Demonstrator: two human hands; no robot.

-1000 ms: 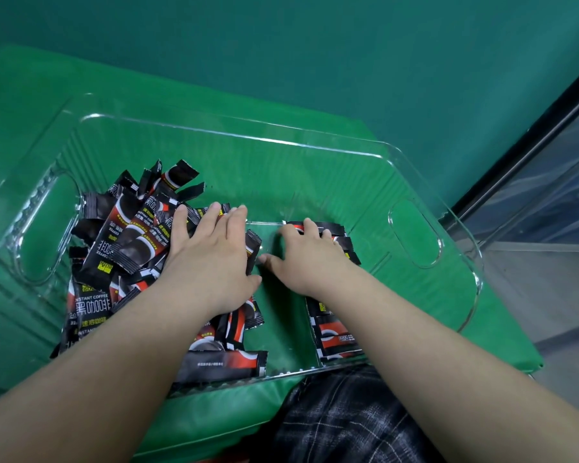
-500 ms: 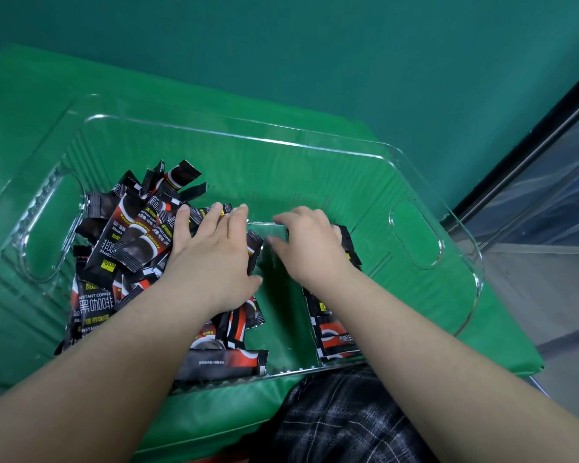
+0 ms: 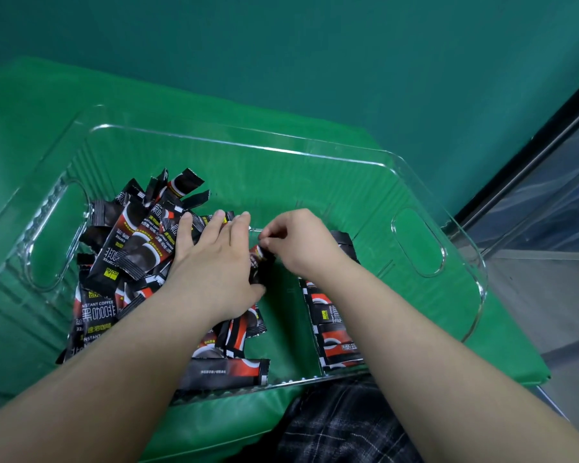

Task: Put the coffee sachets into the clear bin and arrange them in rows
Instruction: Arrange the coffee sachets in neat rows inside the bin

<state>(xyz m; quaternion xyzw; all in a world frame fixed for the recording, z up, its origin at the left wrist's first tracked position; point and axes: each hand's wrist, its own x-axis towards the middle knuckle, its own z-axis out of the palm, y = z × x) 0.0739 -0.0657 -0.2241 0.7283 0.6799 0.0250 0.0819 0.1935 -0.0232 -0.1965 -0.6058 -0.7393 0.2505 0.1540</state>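
Note:
A clear plastic bin [image 3: 425, 175] lies on a green surface. A loose heap of black and red coffee sachets [image 3: 131, 255] fills its left half. My left hand [image 3: 214, 262] rests flat on the heap's right edge with straight fingers. My right hand [image 3: 301, 242] has its fingers curled and pinches one sachet [image 3: 259, 262] at the heap's edge, right beside my left hand. A short row of sachets [image 3: 331, 329] lies flat in the middle of the bin, partly hidden under my right forearm.
The bin has an oval handle cutout at the left end [image 3: 57, 235] and another at the right end [image 3: 418, 242]. The green padded surface [image 3: 502, 349] ends at the right, where grey floor [image 3: 549, 295] shows. My plaid-clothed lap [image 3: 341, 426] sits below the bin.
My right hand lifted off the row of sachets, moved left and curled its fingers onto one sachet at the heap's edge. My left hand has stayed on the heap.

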